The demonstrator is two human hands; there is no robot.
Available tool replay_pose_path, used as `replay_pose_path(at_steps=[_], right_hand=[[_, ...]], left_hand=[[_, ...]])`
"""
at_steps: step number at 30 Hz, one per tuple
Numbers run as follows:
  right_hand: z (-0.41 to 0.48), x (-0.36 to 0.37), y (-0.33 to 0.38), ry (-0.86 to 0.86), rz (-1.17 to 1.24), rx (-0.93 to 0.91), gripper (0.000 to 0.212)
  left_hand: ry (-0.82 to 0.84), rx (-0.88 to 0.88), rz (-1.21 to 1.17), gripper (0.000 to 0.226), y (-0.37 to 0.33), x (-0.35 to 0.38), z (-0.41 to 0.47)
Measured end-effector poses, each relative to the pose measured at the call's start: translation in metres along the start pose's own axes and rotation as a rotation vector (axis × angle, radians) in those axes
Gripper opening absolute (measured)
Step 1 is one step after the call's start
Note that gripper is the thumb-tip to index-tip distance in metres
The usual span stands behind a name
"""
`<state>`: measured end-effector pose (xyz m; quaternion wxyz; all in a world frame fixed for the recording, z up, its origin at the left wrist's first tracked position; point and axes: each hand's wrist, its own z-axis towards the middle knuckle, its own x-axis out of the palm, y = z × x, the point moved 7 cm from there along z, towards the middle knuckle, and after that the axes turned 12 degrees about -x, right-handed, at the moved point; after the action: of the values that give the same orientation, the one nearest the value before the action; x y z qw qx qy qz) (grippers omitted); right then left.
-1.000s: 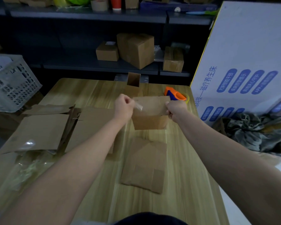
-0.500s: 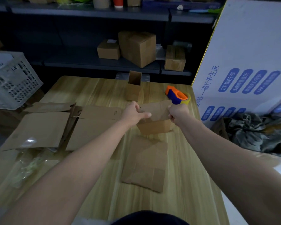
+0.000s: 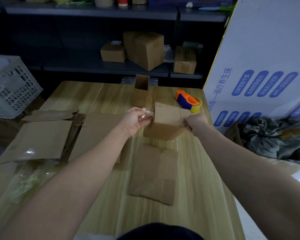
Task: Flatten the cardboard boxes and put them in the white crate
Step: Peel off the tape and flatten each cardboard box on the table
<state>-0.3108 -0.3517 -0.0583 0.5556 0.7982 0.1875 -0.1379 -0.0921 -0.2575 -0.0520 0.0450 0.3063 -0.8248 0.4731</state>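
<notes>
Both hands work at the small cardboard box [image 3: 165, 119], which sits over the far middle of the desk [image 3: 197, 179], near the orange-and-blue tape dispenser [image 3: 186, 100]. I cannot tell whether its base touches the wood. On my feed, the left hand [image 3: 134, 121] has its fingers [image 3: 142, 118] pinched on a clear tape strip [image 3: 147, 115] at the box's left edge. The right hand [image 3: 195, 124] is clenched around the box's right side at a top flap. One flattened box [image 3: 154, 174] lies on the desk nearer to the person, and larger flattened sheets [image 3: 42, 139] are spread to the left. The white crate [image 3: 10, 87] stands off the desk's far-left corner, well apart from the held box. A narrow open box [image 3: 141, 94] stands upright at the far edge.
</notes>
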Motion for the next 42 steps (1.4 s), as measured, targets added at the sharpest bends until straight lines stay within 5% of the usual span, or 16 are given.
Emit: replay_pose_path(at_steps=[4,7,9,17,25,27,30,38,42], right_hand=[[-0.014,0.028,0.030,0.209,-0.540,-0.395,0.103],[-0.038,0.060,0.055,0.437,-0.825,-0.717,0.127],[-0.039,0.075,0.053,0.551,-0.906,-0.729,0.135],[-0.030,0.072,0.044,0.595,-0.708,-0.653,0.118],[-0.019,0.047,0.021,0.595,-0.461,-0.645,0.101],[-0.019,0.048,0.011,0.626,-0.481,-0.633,0.100],[-0.018,0.050,-0.004,0.683,-0.660,-0.595,0.108],[-0.037,0.090,-0.008,0.726,-1.201,-0.742,0.125],[-0.034,0.089,-0.006,0.642,-1.198,-0.861,0.111]], left_hand=[[-0.009,-0.002,0.150,0.016,0.006,0.005,0.003],[-0.004,0.052,0.281,0.020,0.002,0.016,-0.002],[0.018,0.078,0.291,0.022,-0.001,0.026,-0.006],[0.103,-0.019,-0.071,0.022,0.008,0.020,-0.011],[-0.271,-0.089,-0.365,0.004,-0.002,-0.027,0.003],[-0.347,-0.099,-0.383,0.016,-0.001,-0.034,0.006],[-0.366,-0.151,-0.216,0.017,0.012,-0.032,0.007],[-0.078,-0.253,0.169,0.008,0.041,0.008,0.006],[-0.136,-0.089,0.937,0.011,0.031,0.001,0.005]])
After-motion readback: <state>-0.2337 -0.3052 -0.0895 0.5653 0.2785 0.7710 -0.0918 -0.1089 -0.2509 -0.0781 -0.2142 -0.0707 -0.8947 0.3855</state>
